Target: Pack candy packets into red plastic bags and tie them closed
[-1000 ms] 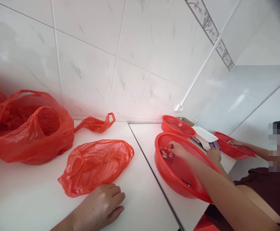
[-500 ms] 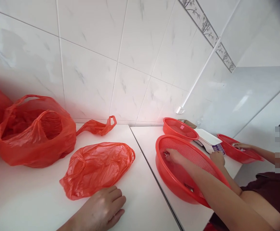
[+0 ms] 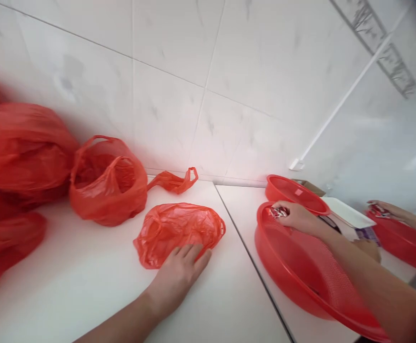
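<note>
My left hand [image 3: 181, 267] lies with fingers stretched out on the near edge of a flattened red plastic bag [image 3: 182, 224]. Pinched in my right hand [image 3: 299, 218] are small shiny red-and-white wrapped pieces [image 3: 278, 212], above the far left rim of a large red perforated basket [image 3: 282, 267]. Most of the basket's inside shows bare red plastic, and a small dark piece sits low in it. My right forearm hides part of its right side.
Red bags [image 3: 22, 147] are heaped at the left, beside an upright open red bag [image 3: 104, 200]. Another crumpled bag [image 3: 174, 182] lies by the wall. Further right are a smaller red basket [image 3: 282, 189], a white tray [image 3: 350, 212] and a co-worker's hand [image 3: 390, 209] over another basket [image 3: 400, 243].
The view has swung left. My left hand has moved onto the bag and its fingers have straightened. My right hand has risen from inside the basket with the wrapped pieces.
</note>
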A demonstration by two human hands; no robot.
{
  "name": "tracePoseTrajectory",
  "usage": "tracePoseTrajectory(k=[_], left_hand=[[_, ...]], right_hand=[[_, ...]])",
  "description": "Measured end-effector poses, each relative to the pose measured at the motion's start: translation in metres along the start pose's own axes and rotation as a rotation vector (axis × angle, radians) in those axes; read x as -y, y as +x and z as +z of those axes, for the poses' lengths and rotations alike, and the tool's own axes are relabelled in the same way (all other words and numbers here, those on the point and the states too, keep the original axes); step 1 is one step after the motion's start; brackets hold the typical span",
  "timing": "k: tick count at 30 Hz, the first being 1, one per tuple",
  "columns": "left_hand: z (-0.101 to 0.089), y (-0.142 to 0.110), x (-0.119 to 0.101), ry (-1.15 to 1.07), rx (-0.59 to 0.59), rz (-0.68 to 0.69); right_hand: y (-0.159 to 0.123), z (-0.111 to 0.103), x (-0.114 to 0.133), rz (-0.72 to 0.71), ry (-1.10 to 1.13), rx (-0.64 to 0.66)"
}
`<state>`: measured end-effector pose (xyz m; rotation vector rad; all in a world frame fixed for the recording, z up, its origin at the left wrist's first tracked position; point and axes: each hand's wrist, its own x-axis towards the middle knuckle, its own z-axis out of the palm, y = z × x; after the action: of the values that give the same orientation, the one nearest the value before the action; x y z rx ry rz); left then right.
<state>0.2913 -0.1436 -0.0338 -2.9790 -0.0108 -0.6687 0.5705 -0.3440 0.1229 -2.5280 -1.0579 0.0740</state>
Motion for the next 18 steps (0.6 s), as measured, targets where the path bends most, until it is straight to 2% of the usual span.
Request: tracePoseTrajectory(k=[4, 6, 7, 9, 12, 13, 15, 18], left_hand=[[-0.005, 0.004, -0.005, -0.041, 0.103, 0.019], [-0.005, 0.004, -0.006, -0.04, 0.111, 0.017], [-0.004, 0.004, -0.006, -0.042, 0.108, 0.016], [-0.003, 0.003, -0.005, -0.055, 0.086, 0.02], [-0.002, 0.002, -0.001, -0.083, 0.039, 0.031], [-0.002, 0.001, 0.0, -0.092, 0.026, 0.034], [-0.003, 0.002, 0.003, -0.111, 0.011, 0.034], [-0.006, 0.002, 0.006, -0.155, -0.002, 0.029]], right_hand=[[0.002, 0.028, 0.077, -0.297, 0.081, 0.125], [-0.001, 0.052, 0.117, -0.452, 0.094, 0.292], [0.0, 0.067, 0.135, -0.549, 0.064, 0.323], [0.005, 0.099, 0.161, -0.733, -0.042, 0.305], [0.019, 0.134, 0.18, -0.832, -0.107, 0.337], [0.023, 0.138, 0.181, -0.827, -0.077, 0.368], [0.026, 0.131, 0.178, -0.78, 0.02, 0.395], [0.023, 0.09, 0.156, -0.655, 0.113, 0.281]])
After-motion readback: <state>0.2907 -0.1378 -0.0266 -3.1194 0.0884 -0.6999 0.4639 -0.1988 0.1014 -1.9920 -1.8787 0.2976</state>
